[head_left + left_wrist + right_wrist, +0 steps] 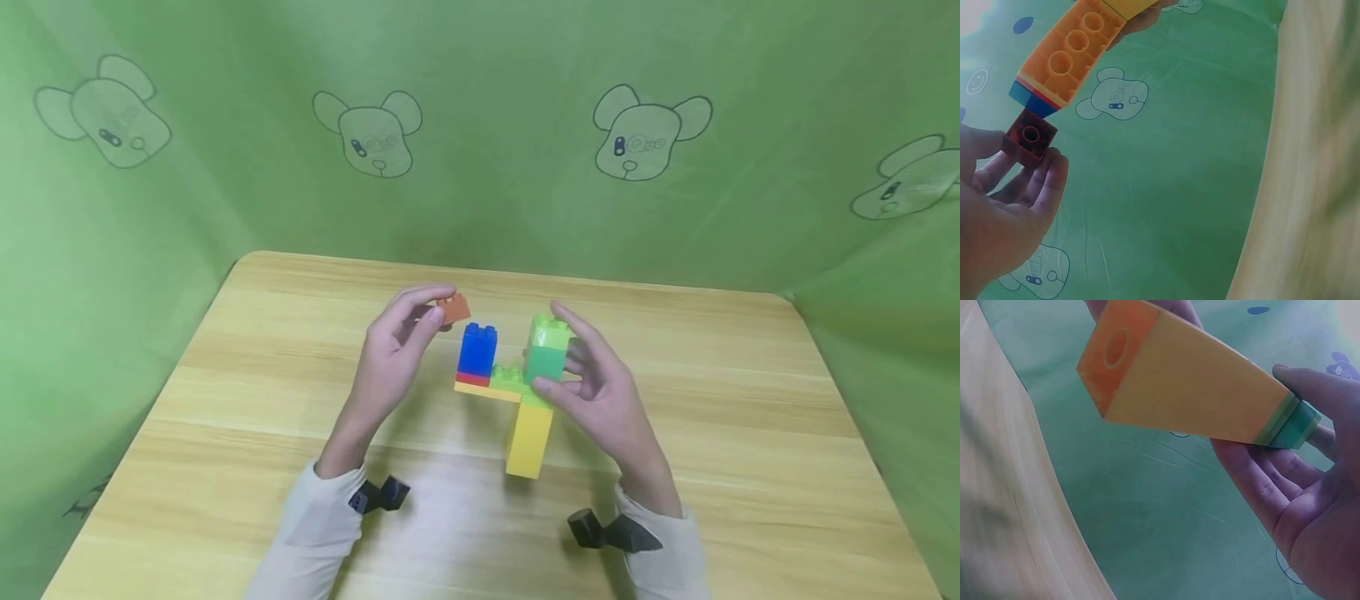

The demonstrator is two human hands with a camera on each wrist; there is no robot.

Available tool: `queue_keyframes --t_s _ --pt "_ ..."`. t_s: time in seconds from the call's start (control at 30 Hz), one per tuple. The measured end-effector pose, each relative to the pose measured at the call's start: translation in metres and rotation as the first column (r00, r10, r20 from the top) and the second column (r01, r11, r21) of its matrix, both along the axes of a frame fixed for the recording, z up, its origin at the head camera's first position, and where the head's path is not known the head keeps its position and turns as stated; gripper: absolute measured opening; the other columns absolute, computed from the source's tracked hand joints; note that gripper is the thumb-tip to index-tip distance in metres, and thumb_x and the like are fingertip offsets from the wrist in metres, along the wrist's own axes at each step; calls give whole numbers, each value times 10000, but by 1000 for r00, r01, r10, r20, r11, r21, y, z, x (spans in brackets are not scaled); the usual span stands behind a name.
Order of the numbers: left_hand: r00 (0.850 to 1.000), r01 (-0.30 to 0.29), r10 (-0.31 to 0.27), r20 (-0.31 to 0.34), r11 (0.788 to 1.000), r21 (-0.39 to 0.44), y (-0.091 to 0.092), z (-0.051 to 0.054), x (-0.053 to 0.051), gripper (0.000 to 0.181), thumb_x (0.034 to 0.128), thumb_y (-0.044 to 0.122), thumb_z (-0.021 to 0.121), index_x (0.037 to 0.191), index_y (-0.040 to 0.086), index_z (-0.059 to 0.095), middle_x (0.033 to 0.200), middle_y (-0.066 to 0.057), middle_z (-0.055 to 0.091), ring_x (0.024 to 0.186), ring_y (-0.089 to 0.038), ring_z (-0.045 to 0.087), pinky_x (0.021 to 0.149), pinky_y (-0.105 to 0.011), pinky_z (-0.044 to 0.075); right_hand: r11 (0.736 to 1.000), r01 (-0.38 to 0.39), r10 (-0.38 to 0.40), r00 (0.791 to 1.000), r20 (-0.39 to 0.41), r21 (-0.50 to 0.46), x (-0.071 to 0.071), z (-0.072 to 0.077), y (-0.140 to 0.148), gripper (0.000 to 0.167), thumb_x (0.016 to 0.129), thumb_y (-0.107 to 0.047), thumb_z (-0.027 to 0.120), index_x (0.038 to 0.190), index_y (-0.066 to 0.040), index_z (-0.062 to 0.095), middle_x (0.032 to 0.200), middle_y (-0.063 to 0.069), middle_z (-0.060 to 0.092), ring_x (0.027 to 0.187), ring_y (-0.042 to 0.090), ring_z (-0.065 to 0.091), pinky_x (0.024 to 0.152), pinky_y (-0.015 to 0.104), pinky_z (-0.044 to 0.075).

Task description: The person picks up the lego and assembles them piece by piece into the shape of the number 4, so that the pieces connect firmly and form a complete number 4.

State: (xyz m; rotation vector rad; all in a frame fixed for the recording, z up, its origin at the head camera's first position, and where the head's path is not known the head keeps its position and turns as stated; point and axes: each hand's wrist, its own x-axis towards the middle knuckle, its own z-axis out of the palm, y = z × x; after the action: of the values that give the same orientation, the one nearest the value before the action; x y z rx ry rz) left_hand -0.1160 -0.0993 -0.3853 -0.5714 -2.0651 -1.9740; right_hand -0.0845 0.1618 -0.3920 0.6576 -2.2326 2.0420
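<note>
My left hand pinches a small orange brick between thumb and fingers, just above and left of a blue brick. From below, the left wrist view shows that brick's hollow underside, close to the blue one. My right hand grips a toy-brick structure by its stacked light green brick and darker green brick. The blue brick sits on a thin red layer at the structure's left end. Below the right end a tall yellow block points down, its underside visible in the right wrist view.
A wooden table with rounded far corners lies beneath both hands. Green curtains printed with mouse heads stand behind it and at the sides. Small black devices are strapped at both wrists.
</note>
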Motion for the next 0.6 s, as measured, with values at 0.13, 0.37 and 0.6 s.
queue_keyframes --t_s 0.13,0.37,0.6 --pt "999 39 -39 1 999 9 3 4 0 289 1070 59 550 1339 -26 613 1339 -134 645 1133 -233 650 993 -387 561 1000 -10 10 1000 -9 -13 0 1 0 843 883 169 682 1608 -137 381 1296 243 635 1123 200 699 811 343 630" --pt "994 95 -94 -49 995 16 6 7 0 285 1065 30 544 1332 -35 618 1361 -111 623 1247 -244 598 1056 -403 524 1000 -14 14 1000 -2 -8 1 2 -1 843 886 164 682 1609 -151 383 1319 281 619 1130 198 699 820 343 628" --pt "985 160 -161 -62 987 -32 9 9 -1 273 1068 23 535 1315 -29 640 1336 -94 625 1291 -233 561 1111 -405 479 1000 -13 13 1000 1 -9 1 1 0 833 889 162 682 1605 -145 388 1324 293 611 1125 198 701 826 343 627"
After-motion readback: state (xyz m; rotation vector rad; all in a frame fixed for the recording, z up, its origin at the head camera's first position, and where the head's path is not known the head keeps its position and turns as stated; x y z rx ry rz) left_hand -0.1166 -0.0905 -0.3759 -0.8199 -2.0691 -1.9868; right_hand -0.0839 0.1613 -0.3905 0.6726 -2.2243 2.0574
